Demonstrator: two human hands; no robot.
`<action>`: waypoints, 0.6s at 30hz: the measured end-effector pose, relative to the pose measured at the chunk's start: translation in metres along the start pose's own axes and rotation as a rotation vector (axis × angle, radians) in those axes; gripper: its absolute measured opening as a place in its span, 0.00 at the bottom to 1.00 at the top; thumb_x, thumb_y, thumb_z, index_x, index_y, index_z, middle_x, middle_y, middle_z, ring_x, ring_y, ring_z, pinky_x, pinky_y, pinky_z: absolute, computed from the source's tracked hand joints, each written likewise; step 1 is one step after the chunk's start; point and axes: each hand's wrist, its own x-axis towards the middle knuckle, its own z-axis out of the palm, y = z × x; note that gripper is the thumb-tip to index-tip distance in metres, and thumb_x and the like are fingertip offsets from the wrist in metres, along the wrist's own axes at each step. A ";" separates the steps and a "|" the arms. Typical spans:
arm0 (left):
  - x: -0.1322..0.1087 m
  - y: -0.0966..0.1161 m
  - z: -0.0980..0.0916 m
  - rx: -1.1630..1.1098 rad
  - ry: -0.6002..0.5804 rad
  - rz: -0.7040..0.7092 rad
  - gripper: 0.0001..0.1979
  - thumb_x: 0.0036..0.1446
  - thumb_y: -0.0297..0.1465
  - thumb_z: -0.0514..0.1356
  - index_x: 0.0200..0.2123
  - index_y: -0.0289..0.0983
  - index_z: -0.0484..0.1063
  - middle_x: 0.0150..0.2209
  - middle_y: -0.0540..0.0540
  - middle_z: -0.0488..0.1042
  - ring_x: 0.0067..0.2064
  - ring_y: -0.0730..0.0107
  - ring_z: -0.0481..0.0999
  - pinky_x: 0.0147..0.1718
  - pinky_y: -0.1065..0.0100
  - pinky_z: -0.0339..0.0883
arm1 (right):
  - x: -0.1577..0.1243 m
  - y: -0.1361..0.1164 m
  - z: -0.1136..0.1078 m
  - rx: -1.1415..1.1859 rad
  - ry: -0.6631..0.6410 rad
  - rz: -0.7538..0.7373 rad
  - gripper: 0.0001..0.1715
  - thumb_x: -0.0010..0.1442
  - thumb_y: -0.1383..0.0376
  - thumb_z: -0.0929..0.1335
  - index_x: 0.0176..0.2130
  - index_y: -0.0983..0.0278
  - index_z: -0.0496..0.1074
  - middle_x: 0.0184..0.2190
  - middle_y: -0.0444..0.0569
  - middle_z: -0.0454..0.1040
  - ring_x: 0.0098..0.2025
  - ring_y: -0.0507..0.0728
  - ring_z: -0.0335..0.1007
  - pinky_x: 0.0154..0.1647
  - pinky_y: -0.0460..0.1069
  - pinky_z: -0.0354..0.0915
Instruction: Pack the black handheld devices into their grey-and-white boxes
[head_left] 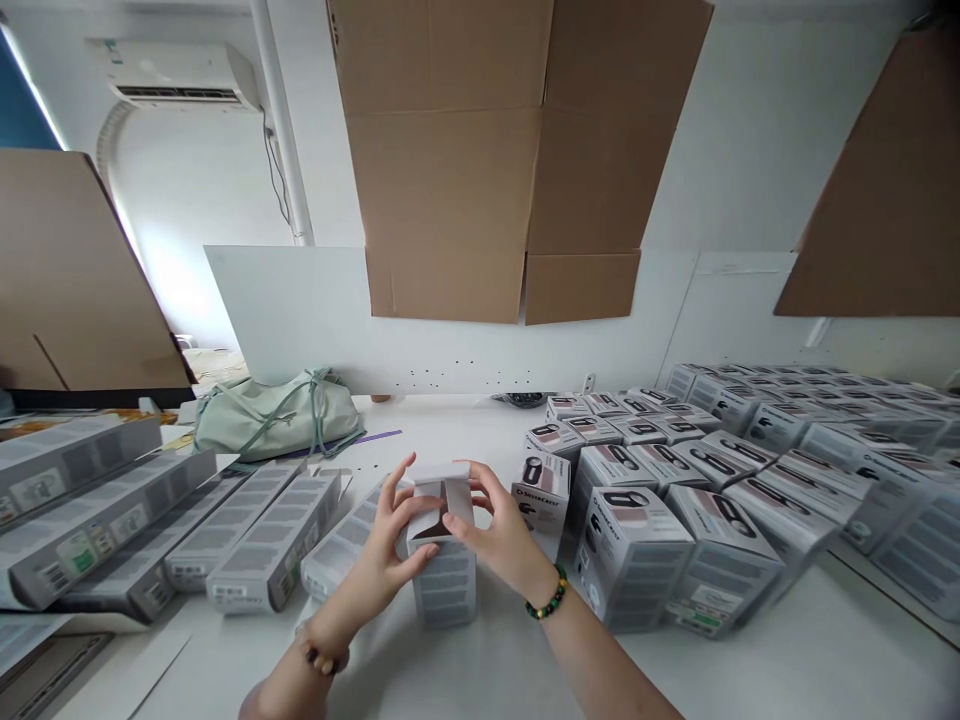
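Note:
A small grey and white carton (445,590) stands upright on the white table in front of me, its top flaps raised and a dark inside showing. My left hand (391,540) grips its left upper edge, with the thumb low at the front and the fingers bent over the rim. From the right side, my right hand (501,525) holds the top, its thumb pressing at the opening and its fingers behind the raised flap. What lies inside the carton cannot be made out. Close behind my left hand, another grey carton (341,545) lies on its side.
Many upright printed cartons (634,530) stand in rows to the right, the nearest beside my right forearm. Long flat grey cartons (277,540) lie at the left. A pale green bag (277,415) rests at the back left. Cardboard sheets (450,170) hang on the wall.

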 end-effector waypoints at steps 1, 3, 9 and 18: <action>0.001 0.002 -0.005 0.043 -0.037 -0.020 0.17 0.58 0.42 0.61 0.49 0.43 0.71 0.66 0.37 0.49 0.61 0.44 0.62 0.55 0.48 0.65 | -0.001 0.000 0.001 0.020 0.008 -0.001 0.31 0.56 0.62 0.70 0.58 0.57 0.62 0.55 0.51 0.70 0.54 0.59 0.69 0.53 0.55 0.67; 0.002 0.004 -0.013 0.075 -0.071 -0.042 0.18 0.56 0.43 0.62 0.48 0.42 0.72 0.59 0.37 0.59 0.63 0.42 0.59 0.57 0.47 0.64 | -0.004 0.001 0.003 0.045 0.025 -0.008 0.32 0.61 0.59 0.67 0.63 0.56 0.58 0.59 0.53 0.67 0.53 0.59 0.70 0.54 0.55 0.67; 0.002 0.001 -0.016 -0.112 0.234 -0.212 0.28 0.49 0.42 0.68 0.50 0.43 0.61 0.65 0.38 0.51 0.57 0.51 0.68 0.45 0.59 0.72 | -0.004 0.021 0.004 0.198 -0.134 0.048 0.45 0.63 0.49 0.66 0.70 0.52 0.41 0.68 0.56 0.53 0.59 0.61 0.67 0.57 0.58 0.65; 0.011 -0.007 -0.025 -0.327 0.338 -0.356 0.33 0.59 0.48 0.56 0.62 0.46 0.48 0.70 0.37 0.46 0.64 0.51 0.63 0.53 0.54 0.68 | -0.005 0.043 0.016 0.338 -0.275 0.372 0.62 0.51 0.42 0.72 0.70 0.57 0.40 0.57 0.60 0.68 0.53 0.64 0.72 0.52 0.63 0.69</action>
